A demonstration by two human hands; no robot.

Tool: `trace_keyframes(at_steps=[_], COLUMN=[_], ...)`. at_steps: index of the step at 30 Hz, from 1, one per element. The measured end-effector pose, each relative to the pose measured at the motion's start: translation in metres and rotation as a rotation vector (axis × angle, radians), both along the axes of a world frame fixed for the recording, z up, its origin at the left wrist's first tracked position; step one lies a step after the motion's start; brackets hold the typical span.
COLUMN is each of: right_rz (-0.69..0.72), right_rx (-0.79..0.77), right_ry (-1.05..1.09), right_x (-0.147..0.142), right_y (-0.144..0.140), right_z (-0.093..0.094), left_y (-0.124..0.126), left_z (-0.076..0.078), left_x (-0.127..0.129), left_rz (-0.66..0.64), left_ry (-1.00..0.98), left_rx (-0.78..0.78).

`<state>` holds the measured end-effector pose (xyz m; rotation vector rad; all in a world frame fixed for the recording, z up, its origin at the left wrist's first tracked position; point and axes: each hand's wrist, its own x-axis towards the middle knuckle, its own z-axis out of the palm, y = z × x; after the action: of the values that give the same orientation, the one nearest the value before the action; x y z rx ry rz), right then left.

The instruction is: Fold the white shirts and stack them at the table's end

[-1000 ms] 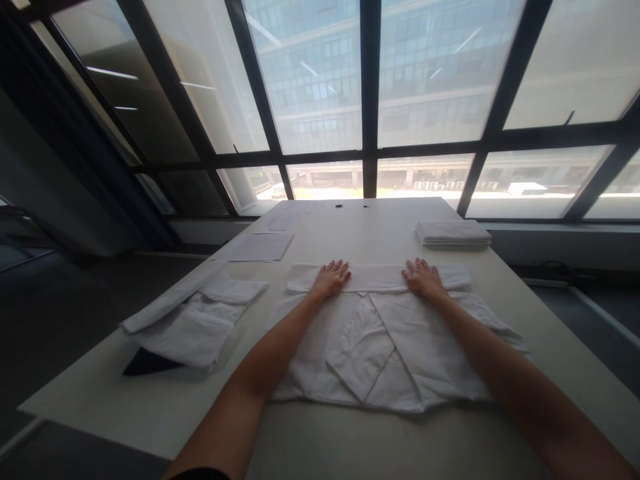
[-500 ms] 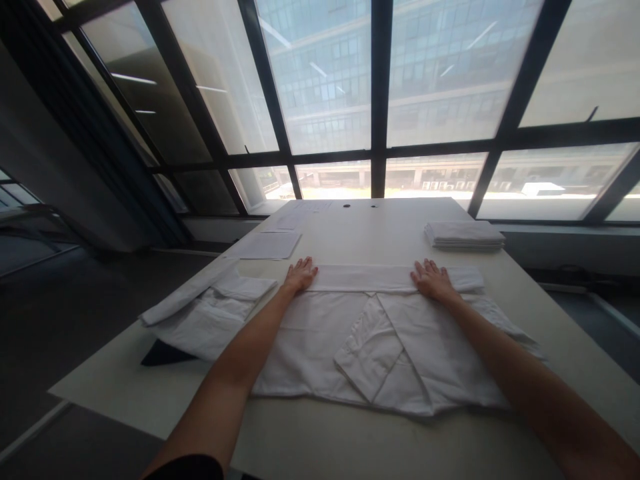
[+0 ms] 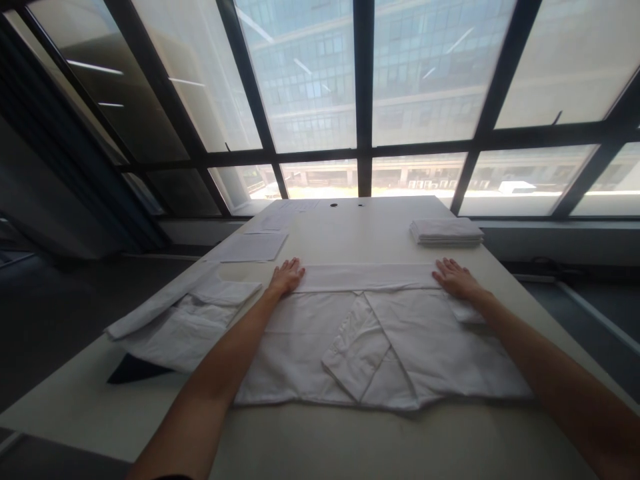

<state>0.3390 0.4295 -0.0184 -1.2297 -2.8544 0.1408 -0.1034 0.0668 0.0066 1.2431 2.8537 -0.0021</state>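
Note:
A white cloth garment lies spread on the white table, its far edge folded over into a long flat band. A creased, pointed flap shows near its middle. My left hand rests on the band's left end with fingers stretched out. At the right end of the band lies my right hand, palm down and fingers spread. Just below the right hand, a small folded portion of white cloth shows. Neither hand grips the fabric.
Left of the garment lies another rumpled white garment, with a dark navy piece under it. Paper sheets lie at the far left of the table. A folded white cloth stack sits at the far right, before large windows.
My right hand has slid right along the band to its end, and the cloth there is now folded inward. The left hand stays on the band. The view has shifted slightly right.

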Motion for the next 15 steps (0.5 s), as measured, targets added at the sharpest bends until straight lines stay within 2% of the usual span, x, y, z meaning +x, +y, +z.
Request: trace_keyframes(at_steps=[4, 11, 15], right_rz=[-0.025, -0.008, -0.01], right_rx=[0.015, -0.02, -0.022], right_ry=[0.027, 0.029, 0.047], right_x=[0.0032, 0.007, 0.0099], right_y=[0.0016, -0.0019, -0.0022], right_z=[-0.0018, 0.0056, 0.0067], left_y=[-0.0006, -0.0008, -0.0081], left_z=[-0.0001, 0.0002, 0.0076], left_x=[-0.0004, -0.0006, 0.0034], left_rz=[-0.007, -0.006, 0.029], left_ry=[0.014, -0.006, -0.007], left_rx=[0.008, 0.023, 0.151])
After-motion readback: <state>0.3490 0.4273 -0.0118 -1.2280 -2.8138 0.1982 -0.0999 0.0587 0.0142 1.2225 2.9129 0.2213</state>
